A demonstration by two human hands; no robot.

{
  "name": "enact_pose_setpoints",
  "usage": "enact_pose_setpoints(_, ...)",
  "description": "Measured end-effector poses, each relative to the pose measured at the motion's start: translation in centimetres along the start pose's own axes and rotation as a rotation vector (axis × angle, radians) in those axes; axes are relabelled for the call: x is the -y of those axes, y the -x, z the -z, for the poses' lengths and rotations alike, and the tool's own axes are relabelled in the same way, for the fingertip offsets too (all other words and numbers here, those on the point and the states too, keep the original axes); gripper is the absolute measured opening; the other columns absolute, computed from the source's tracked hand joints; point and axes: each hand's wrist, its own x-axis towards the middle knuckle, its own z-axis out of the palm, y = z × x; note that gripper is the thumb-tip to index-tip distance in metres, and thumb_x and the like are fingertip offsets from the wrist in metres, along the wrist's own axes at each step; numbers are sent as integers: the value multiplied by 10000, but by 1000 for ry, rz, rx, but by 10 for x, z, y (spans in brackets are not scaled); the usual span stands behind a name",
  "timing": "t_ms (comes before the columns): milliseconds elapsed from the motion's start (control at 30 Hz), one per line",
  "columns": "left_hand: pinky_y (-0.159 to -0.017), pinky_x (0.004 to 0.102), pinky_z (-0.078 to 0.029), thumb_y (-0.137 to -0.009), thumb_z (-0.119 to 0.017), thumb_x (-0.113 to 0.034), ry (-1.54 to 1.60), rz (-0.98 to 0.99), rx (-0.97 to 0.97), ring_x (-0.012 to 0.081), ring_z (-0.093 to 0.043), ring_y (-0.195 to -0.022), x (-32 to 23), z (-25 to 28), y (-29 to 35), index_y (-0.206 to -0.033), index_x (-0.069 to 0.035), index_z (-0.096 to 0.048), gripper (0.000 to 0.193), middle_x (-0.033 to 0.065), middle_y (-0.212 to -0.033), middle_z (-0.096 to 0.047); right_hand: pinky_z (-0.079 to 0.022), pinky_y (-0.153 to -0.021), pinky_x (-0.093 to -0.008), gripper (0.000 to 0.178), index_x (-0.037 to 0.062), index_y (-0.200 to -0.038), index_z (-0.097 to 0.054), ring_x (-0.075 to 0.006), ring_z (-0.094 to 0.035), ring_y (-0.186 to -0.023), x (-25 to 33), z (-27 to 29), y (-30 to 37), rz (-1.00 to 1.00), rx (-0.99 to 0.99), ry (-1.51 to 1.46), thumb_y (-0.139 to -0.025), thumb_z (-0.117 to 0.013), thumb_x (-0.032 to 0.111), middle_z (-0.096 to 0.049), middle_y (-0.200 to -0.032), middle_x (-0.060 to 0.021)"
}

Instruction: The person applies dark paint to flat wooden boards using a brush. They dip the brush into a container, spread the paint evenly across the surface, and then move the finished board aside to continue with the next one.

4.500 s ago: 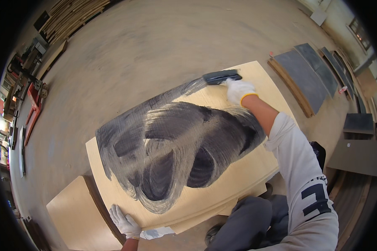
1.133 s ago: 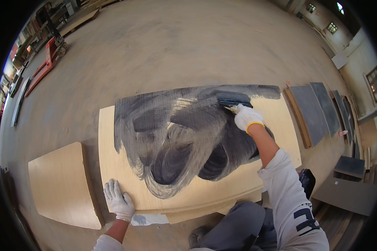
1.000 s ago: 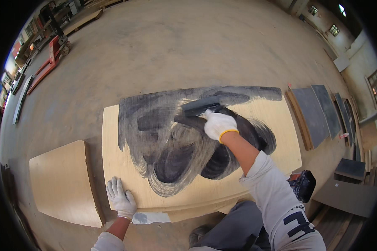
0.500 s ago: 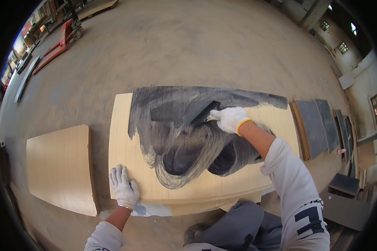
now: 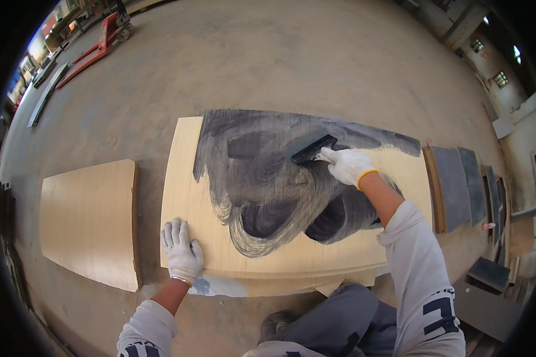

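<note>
The right hand [image 5: 348,166], in a white glove with a yellow cuff edge, holds a wide, dark-bladed spreader [image 5: 314,150]. Its fingers are curled around the pale handle; individual fingertips on the underside cannot be made out. The blade lies slantwise over the coated area, right of the middle of a pale wooden board [image 5: 181,190] and toward its far side.

The left hand [image 5: 183,253], also gloved, rests palm down at the near left corner of the same board. Its fingers are extended and slightly parted, with the thumb set apart; they have hold of nothing.

A black coating [image 5: 244,184] covers much of the board's far side and middle. It is dense in patches and thin and streaked elsewhere, with looping marks toward the near side. Bare wood shows along the left end, the near side and the right end. Edges of further sheets show beneath the board's near edge, and a whitish sheet [image 5: 223,287] projects just right of the left hand.

A second pale board [image 5: 89,223] lies to the left, apart from the first. Dark grey sheets [image 5: 449,187] lie just beyond the right end. A red pallet truck [image 5: 95,52] stands on the concrete floor [image 5: 268,65], far left.
</note>
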Motion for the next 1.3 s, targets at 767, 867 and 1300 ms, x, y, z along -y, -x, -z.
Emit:
enact_pose_setpoints(767, -1298, 626, -256, -962, -596, -196, 58, 24, -167, 491, -471, -1460, 7, 3, 14, -1387, 22, -623, 478, 260, -1506, -582, -612, -935, -486, 464, 290, -1458, -656, -335, -784, -1119, 194, 5, 6, 637, 212, 192, -1022, -545, 179, -804, -1232, -112)
enact_pose_setpoints(867, -1288, 633, -266, -965, -596, -187, 15, 110, -312, 484, -488, -1437, 11, -1, 27, -1351, 11, -632, 436, 253, -1464, -602, -607, -932, -487, 438, 307, -1426, -668, -330, -779, -1122, 172, 18, 6, 602, 185, 205, -1016, -545, 214, -806, -1217, -101)
enact_pose_setpoints(1300, -1187, 587, -400, -914, -659, -66, 220, 331, -653, 459, -576, -1290, -88, -29, 117, -1132, -28, -693, 224, 209, -1276, -677, -585, -1008, -485, 414, 245, -1422, -686, -336, -741, -1218, 243, 16, -13, 644, 54, 197, -1029, -559, 217, -773, -1326, -106)
